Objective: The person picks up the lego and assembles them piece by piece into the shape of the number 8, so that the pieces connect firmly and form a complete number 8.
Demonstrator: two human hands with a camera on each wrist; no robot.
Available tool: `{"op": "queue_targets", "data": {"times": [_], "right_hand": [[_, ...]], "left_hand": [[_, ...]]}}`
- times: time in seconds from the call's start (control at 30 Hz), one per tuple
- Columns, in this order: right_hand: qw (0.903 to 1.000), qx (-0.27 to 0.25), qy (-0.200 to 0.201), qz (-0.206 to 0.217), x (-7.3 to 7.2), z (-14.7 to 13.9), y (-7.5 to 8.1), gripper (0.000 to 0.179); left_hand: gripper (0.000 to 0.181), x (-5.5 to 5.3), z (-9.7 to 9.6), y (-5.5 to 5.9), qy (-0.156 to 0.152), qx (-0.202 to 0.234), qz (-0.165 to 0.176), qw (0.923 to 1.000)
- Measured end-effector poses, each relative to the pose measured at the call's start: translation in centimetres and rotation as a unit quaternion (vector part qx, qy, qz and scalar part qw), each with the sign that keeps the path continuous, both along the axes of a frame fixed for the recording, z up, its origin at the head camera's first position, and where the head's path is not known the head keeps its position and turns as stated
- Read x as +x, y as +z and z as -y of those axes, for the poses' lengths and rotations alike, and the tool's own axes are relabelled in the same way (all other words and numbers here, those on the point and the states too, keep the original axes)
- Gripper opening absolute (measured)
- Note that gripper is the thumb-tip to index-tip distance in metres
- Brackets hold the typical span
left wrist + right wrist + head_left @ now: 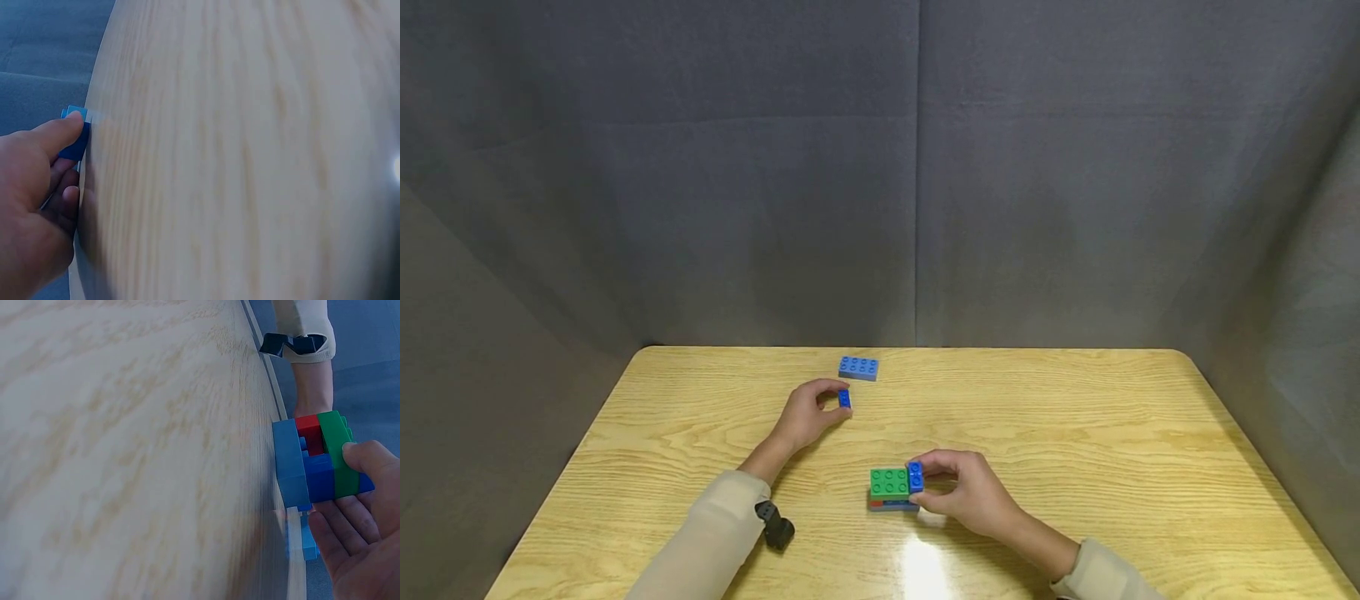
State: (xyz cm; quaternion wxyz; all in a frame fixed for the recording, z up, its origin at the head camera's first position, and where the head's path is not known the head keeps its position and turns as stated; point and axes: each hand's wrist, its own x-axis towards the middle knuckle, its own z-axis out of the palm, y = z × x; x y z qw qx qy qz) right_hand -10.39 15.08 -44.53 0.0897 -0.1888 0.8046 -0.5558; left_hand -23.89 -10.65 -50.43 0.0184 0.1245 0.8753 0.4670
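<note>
Near the back of the table my left hand (805, 414) pinches a small dark blue brick (845, 399) between thumb and fingers. Just beyond it lies a longer, lighter blue brick (858, 368) with two rows of studs. Closer to me stands a brick stack. Its base is a light blue brick (290, 464), with a red brick (309, 434) and a dark blue brick (319, 478) in the middle layer. A green brick (889, 483) lies over these. My right hand (964, 493) pinches another small blue brick (916, 477) at the green brick's right end.
The wood-grain table (1060, 417) has rounded far corners. Grey cloth (820, 208) hangs behind it and along both sides. A black strapped device (775, 527) sits on the left sleeve near the wrist.
</note>
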Motion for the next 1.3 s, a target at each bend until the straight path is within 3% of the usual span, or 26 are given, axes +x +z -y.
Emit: {"op": "queue_targets", "data": {"times": [0.87,1.0,1.3], "right_hand": [[0.9999,0.006,-0.001,-0.011,-0.1,0.0,-0.1,0.031],[0.9999,0.009,-0.003,-0.007,0.0,0.0,0.0,0.031],[0.9999,0.014,-0.006,-0.007,0.0,0.0,0.0,0.031]], "left_hand": [[0.035,0.3,0.3,0.4,-0.018,0.006,-0.014,0.9997],[0.034,0.7,0.3,1.0,-0.027,0.008,-0.016,0.9995],[0.035,2.5,0.3,2.5,-0.083,0.004,-0.034,0.9960]]}}
